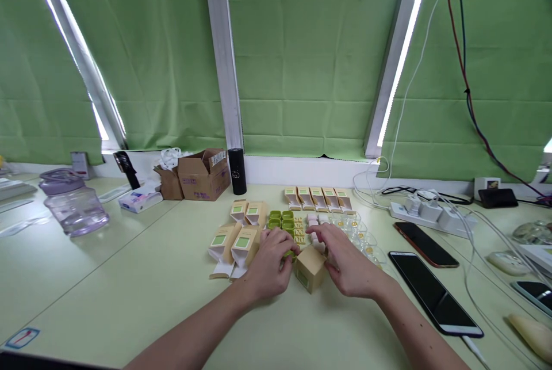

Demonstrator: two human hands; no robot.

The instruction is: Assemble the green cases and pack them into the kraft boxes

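Both forearms reach forward, left grip (272, 260) and right grip (345, 263) curled.

Small green piece under left hand (271, 260): mostly covered by fingers; shape not determinable.
Kraft box (310, 268), at 3 o'clock of that hand: far side hidden behind right hand (345, 263).
Both forearms: cut off by lower edge.
Labels on flat cartons (233, 243): too small to read.
Pale object (532, 335), at 4 o'clock: cropped by right edge.
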